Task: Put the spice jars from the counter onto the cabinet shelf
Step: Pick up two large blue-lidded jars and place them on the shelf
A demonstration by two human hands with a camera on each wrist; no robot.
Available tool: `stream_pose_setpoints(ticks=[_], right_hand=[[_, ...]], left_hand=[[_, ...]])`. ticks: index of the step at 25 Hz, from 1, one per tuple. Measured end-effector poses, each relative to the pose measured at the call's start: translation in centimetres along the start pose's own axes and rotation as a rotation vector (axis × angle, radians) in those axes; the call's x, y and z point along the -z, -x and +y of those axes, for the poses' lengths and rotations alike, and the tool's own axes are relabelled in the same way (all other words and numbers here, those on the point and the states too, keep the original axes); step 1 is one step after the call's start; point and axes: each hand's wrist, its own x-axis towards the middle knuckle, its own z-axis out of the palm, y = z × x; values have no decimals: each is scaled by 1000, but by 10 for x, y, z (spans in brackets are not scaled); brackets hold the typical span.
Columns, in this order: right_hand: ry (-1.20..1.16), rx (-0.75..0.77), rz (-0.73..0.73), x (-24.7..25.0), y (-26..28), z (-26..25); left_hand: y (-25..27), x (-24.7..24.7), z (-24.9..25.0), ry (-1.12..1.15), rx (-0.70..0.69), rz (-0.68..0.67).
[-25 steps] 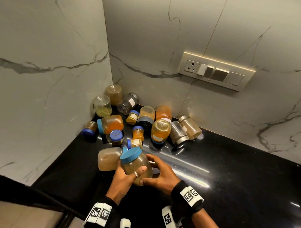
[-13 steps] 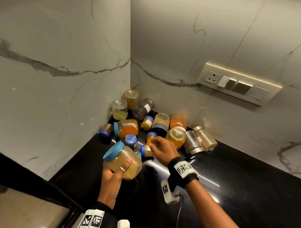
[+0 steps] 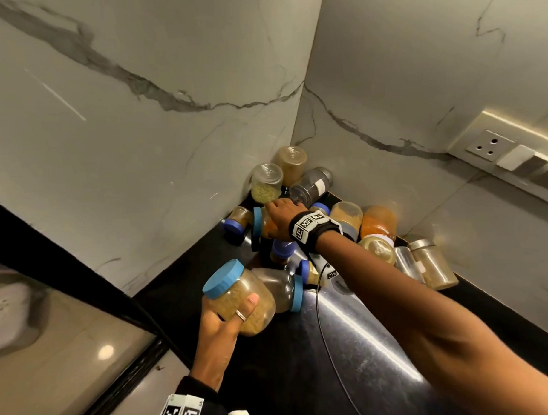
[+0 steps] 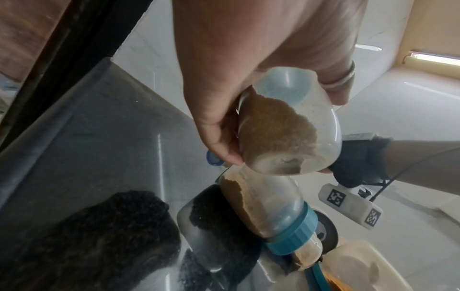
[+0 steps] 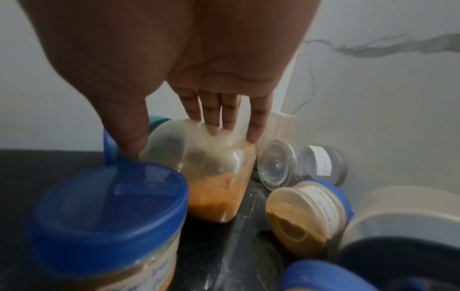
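Observation:
My left hand (image 3: 239,311) holds a clear jar (image 3: 241,297) with a light-blue lid and yellow-brown granules, tilted above the counter's near left corner; the left wrist view shows the thumb and fingers of that hand (image 4: 281,122) curled round this jar (image 4: 281,133). My right hand (image 3: 277,216) reaches into the wall corner and lies over an orange-powder jar (image 3: 261,228) on its side. In the right wrist view that hand (image 5: 176,139) has its thumb on one side and its fingertips (image 5: 216,126) on the other side of the orange jar (image 5: 216,189). No cabinet shelf is in view.
Several more spice jars crowd the corner of the black counter (image 3: 334,376): a green-herb jar (image 3: 265,182), a dark pepper jar (image 3: 312,184), a brown jar on its side (image 3: 280,289), glass shakers (image 3: 430,264). Marble walls close both sides. A switch panel (image 3: 494,150) is at the right.
My right hand has left the small jar in the middle of the heap and reached farther into the corner onto the orange jar. The left hand keeps its jar.

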Motion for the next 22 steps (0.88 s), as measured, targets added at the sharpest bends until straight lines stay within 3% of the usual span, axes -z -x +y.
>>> stream_pose_setpoints(ticks=[6,10,15,19,22], right_hand=[[121,44,-21,-11,-22,-2],[97,22,51,-13,-16,1],[-528,-207,440,23,46,24],[-841,-228,665,39,132,28],[-998,-234,809,65,204,29]], left_hand=[[-2,0,8,14,13,49],[-8,3,20,-57,-32,49],[-18,1,33,-121,-75,12],[-23,-7,47,-205,-126,-39],[-25,-33,78,-326,-241,-136]])
